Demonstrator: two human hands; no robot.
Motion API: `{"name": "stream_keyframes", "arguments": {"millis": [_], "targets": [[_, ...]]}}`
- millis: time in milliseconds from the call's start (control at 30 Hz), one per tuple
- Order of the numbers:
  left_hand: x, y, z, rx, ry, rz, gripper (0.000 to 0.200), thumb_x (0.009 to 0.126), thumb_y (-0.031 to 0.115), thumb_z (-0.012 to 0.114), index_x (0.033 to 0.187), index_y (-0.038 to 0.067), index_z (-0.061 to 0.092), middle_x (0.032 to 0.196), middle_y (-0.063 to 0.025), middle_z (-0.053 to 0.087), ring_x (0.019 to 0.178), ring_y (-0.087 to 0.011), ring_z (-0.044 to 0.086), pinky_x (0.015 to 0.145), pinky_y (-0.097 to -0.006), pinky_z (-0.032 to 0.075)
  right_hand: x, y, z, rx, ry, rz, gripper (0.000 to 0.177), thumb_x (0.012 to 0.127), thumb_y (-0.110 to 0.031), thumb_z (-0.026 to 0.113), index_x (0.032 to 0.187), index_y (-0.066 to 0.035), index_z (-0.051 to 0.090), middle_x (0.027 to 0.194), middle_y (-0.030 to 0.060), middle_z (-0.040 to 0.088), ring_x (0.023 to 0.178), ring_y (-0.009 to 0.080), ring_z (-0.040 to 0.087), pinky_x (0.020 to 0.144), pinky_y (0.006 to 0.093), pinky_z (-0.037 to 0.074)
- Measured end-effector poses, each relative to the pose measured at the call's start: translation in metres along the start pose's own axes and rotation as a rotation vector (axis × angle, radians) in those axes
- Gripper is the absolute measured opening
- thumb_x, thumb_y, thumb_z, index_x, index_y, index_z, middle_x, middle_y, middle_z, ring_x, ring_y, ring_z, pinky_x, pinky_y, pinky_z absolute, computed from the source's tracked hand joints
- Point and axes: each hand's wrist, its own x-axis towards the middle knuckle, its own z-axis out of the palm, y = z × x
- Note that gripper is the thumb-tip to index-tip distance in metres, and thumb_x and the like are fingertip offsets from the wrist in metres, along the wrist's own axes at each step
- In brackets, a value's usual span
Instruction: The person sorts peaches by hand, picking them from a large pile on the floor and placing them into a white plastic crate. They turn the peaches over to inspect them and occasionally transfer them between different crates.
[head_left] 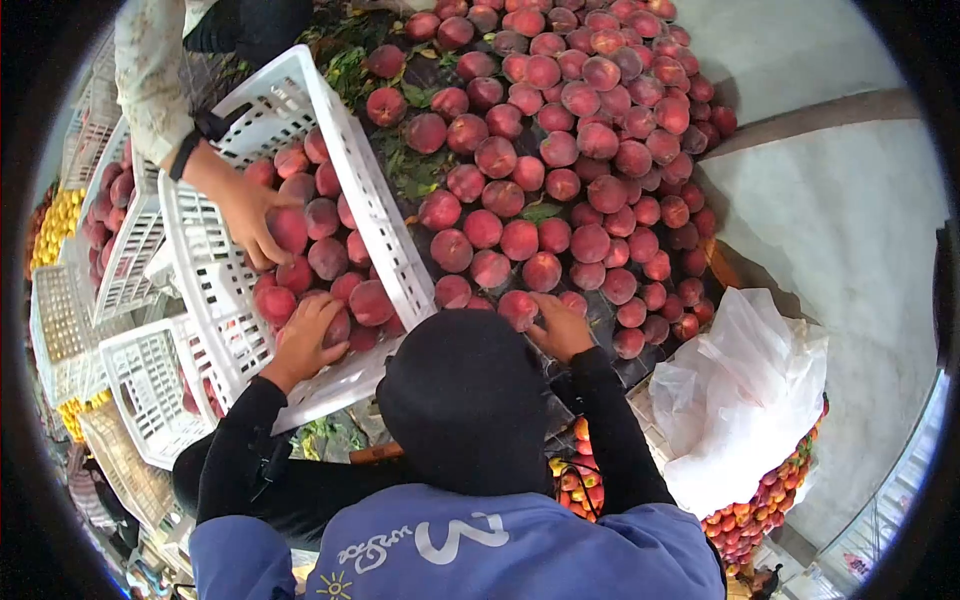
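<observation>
My left hand (303, 338) lies in the white plastic crate (300, 95), its fingers curled over a red peach (338, 326) among several others. My right hand (560, 326) rests flat on the near edge of the big peach pile (560, 150), fingertips touching a peach (518, 308), fingers apart. Both my arms wear black sleeves. My dark cap (465, 395) and blue shirt (520, 550) fill the bottom middle. Another person's hand (250, 215) reaches into the same crate from the upper left and holds a peach (288, 228).
More white crates (140, 380), some with peaches, stack at the left. Yellow fruit (55, 225) sits at the far left. A white plastic bag (735, 395) lies at the right over a heap of small red-orange fruit (745, 525). Green leaves (405, 170) lie between crate and pile.
</observation>
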Motion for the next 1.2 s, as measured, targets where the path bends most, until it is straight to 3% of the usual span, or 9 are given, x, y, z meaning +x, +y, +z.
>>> {"name": "stream_keyframes", "arguments": {"millis": [167,367,533,733,867,933,1000,1033,1200], "targets": [[0.000,-0.002,-0.014,0.086,-0.098,0.143,0.067,0.070,0.032,0.073,0.126,0.005,0.049,0.131,-0.0159,0.046,0.120,-0.0350,0.045,0.103,-0.0427,0.037,0.074,0.015,0.003,0.083,0.092,0.091,0.058,0.077,-0.025,0.067,0.129,-0.010,0.047,0.117,0.0182,0.057,0.104,0.0387,0.056,0.085,0.0473,0.047],[-0.009,0.015,-0.023,-0.057,0.067,-0.013,0.048,0.076,0.023,0.069,0.118,0.004,0.057,0.114,-0.0154,0.061,0.109,-0.0347,0.056,0.095,-0.0445,0.042,0.220,0.000,-0.009,0.020,0.647,-0.107,0.061,0.076,-0.027,0.067,0.131,-0.014,0.045,0.122,0.0127,0.053,0.110,0.0361,0.053,0.088,0.0504,0.044],[-0.013,0.041,-0.050,-0.084,0.199,-0.158,0.037,0.077,0.008,0.067,0.113,0.004,0.060,0.112,-0.0149,0.063,0.104,-0.0337,0.059,0.091,-0.0418,0.046,0.272,0.014,-0.034,-0.190,0.159,0.481,0.066,0.074,-0.026,0.069,0.135,-0.016,0.043,0.135,0.0133,0.046,0.123,0.0321,0.048,0.098,0.0526,0.041],[-0.020,0.064,-0.046,-0.523,0.268,-0.330,0.033,0.079,0.006,0.066,0.111,0.003,0.060,0.111,-0.0144,0.063,0.101,-0.0326,0.061,0.087,-0.0385,0.049,0.319,0.163,0.018,0.154,0.062,0.122,0.076,0.071,-0.033,0.071,0.138,-0.011,0.042,0.130,0.0239,0.050,0.121,0.0400,0.048,0.101,0.0441,0.041],[-0.009,0.060,-0.041,-0.669,0.233,-0.480,0.034,0.078,0.008,0.068,0.112,0.004,0.061,0.108,-0.0135,0.064,0.101,-0.0310,0.061,0.087,-0.0385,0.049,0.282,0.088,-0.012,0.011,0.214,0.275,0.073,0.071,-0.032,0.072,0.135,-0.009,0.043,0.129,0.0217,0.052,0.116,0.0383,0.052,0.097,0.0449,0.044],[-0.001,0.043,-0.044,-0.274,0.413,-0.343,0.043,0.077,0.014,0.070,0.117,0.005,0.057,0.114,-0.0136,0.062,0.107,-0.0301,0.059,0.092,-0.0411,0.046,0.262,0.066,-0.021,-0.010,0.319,0.315,0.071,0.072,-0.031,0.072,0.133,-0.009,0.044,0.129,0.0194,0.052,0.114,0.0359,0.054,0.096,0.0448,0.044],[0.013,0.027,-0.048,-0.138,0.416,-0.352,0.051,0.075,0.019,0.072,0.120,0.006,0.055,0.117,-0.0138,0.059,0.110,-0.0301,0.057,0.094,-0.0427,0.044,0.246,0.044,-0.037,0.978,0.468,0.430,0.062,0.076,-0.026,0.068,0.132,-0.009,0.045,0.128,0.0128,0.050,0.109,0.0282,0.055,0.093,0.0418,0.046],[0.018,0.020,-0.048,-0.002,0.394,-0.349,0.059,0.072,0.024,0.074,0.124,0.007,0.052,0.121,-0.0141,0.057,0.113,-0.0302,0.055,0.096,-0.0443,0.042,0.235,0.013,-0.052,0.969,0.462,0.413,0.062,0.076,-0.026,0.068,0.132,-0.009,0.045,0.128,0.0128,0.050,0.109,0.0282,0.055,0.093,0.0418,0.046],[0.036,-0.022,-0.012,0.089,0.262,-0.311,0.078,0.065,0.035,0.078,0.130,0.008,0.046,0.122,-0.0165,0.054,0.114,-0.0345,0.052,0.097,-0.0469,0.040,0.169,-0.156,-0.116,0.814,0.165,-0.438,0.062,0.075,-0.013,0.066,0.132,-0.007,0.043,0.126,0.0100,0.049,0.120,0.0218,0.047,0.103,0.0353,0.038]]}}
